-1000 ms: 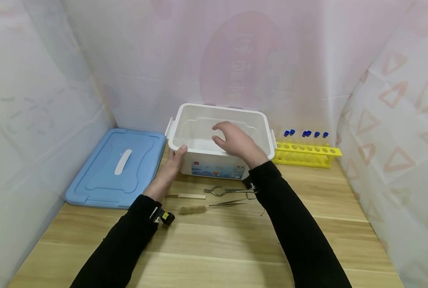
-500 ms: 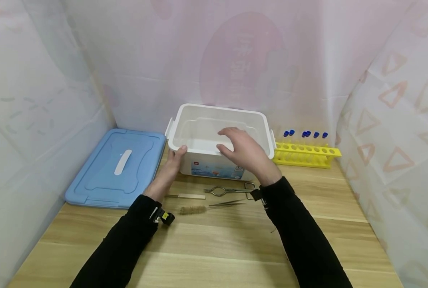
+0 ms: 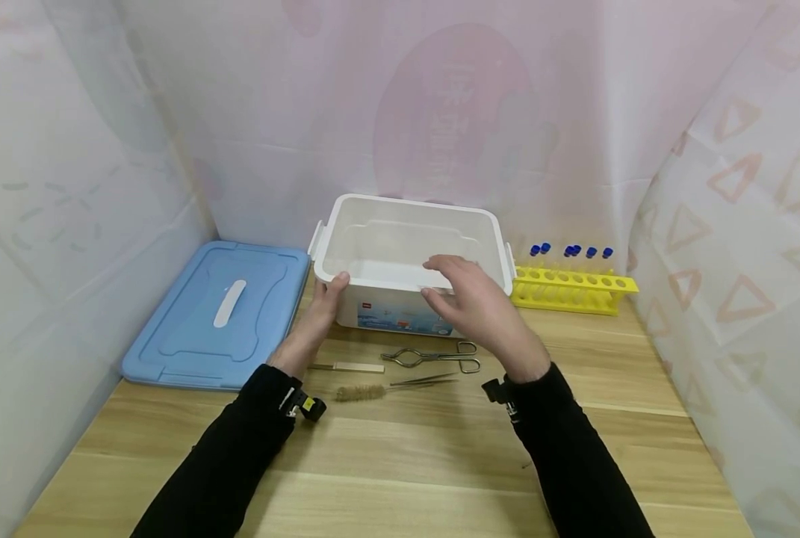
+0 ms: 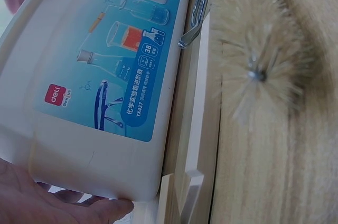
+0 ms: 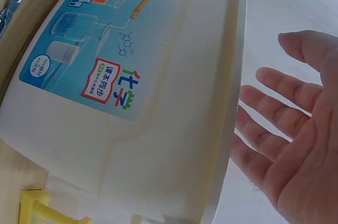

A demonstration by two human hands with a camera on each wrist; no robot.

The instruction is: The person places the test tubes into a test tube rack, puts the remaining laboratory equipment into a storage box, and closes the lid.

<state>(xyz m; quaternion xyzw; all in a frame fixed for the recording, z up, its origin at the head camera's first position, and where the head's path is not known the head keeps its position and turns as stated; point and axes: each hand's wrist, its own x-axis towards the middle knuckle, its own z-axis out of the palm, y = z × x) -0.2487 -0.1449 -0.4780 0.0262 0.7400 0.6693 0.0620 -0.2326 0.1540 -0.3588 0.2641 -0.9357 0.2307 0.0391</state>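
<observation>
A white plastic storage box (image 3: 409, 288) with a blue printed label stands at the back centre, its top uncovered. My left hand (image 3: 315, 317) holds the box's near left corner, thumb at the rim and fingers along the side. Over the near right part of the rim hovers my right hand (image 3: 480, 310), fingers spread and nothing in them; the right wrist view shows the palm beside the rim. In front of the box lie metal crucible tongs (image 3: 429, 357), a flat pale strip (image 3: 359, 367) and a bristly test tube brush (image 3: 361, 392).
A blue lid (image 3: 191, 329) with a white handle lies flat to the left. On the right, a yellow test tube rack (image 3: 568, 288) holds several blue-capped tubes close beside the box. Patterned white curtains (image 3: 742, 224) enclose the wooden table (image 3: 386, 463).
My right hand has drawn back from over the box's inside, toward me and to the right, uncovering the tongs' handles. The left hand and the box have stayed put.
</observation>
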